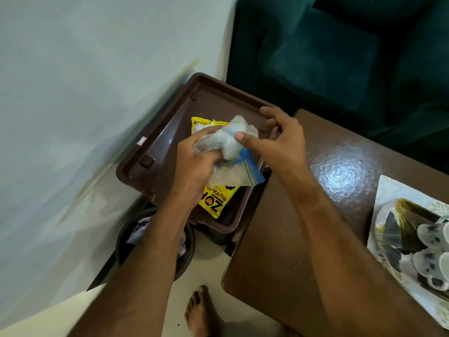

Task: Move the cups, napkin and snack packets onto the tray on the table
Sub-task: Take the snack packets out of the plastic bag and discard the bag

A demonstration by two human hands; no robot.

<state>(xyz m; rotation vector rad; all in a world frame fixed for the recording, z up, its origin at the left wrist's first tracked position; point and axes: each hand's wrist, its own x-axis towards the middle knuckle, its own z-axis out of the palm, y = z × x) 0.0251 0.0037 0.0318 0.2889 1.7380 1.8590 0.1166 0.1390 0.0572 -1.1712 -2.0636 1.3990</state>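
A brown plastic tray [155,132] juts past the left edge of the brown table [291,215], hanging over a bin. On the tray lie two yellow snack packets, one at the far side [200,124] and one at the near edge [216,203], plus a clear packet with a blue strip [245,171]. My left hand [194,161] is closed around a crumpled whitish, translucent bundle [233,137] just above the tray; whether it is cups or napkin I cannot tell. My right hand [284,137] has its fingers curled over the tray's far right rim, thumb touching the bundle.
A dark round bin [155,239] with crumpled paper inside stands on the floor under the tray, by the white wall. A white decorative plate [388,215] with ornaments sits at the table's right. A green sofa [340,57] is behind. My bare foot [201,310] is below.
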